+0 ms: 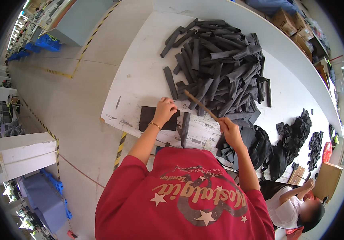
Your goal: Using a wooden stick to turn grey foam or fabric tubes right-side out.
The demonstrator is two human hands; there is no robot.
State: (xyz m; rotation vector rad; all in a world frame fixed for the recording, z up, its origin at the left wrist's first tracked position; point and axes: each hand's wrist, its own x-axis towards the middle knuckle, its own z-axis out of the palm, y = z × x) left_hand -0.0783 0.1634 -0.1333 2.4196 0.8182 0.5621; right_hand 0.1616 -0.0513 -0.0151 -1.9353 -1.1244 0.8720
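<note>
My right hand (230, 131) is closed around one end of a thin wooden stick (201, 105). The stick slants up and left, its far end over the near edge of a big heap of dark grey folded strips (220, 68). My left hand (164, 111) rests over the upper edge of a flat black piece, seemingly fabric (150, 116), near the table's front edge. Its fingers are bent together, and whatever they pinch is hidden. Just right of that piece lies a single narrow dark strip (185, 129).
The white table (132, 80) has a raised panel along its back. Black piles (296, 130) lie farther right, where a co-worker (288, 206) in white sits near a cardboard box (327, 181). Boxes fill a shelf behind. Floor with striped tape (88, 44) lies left.
</note>
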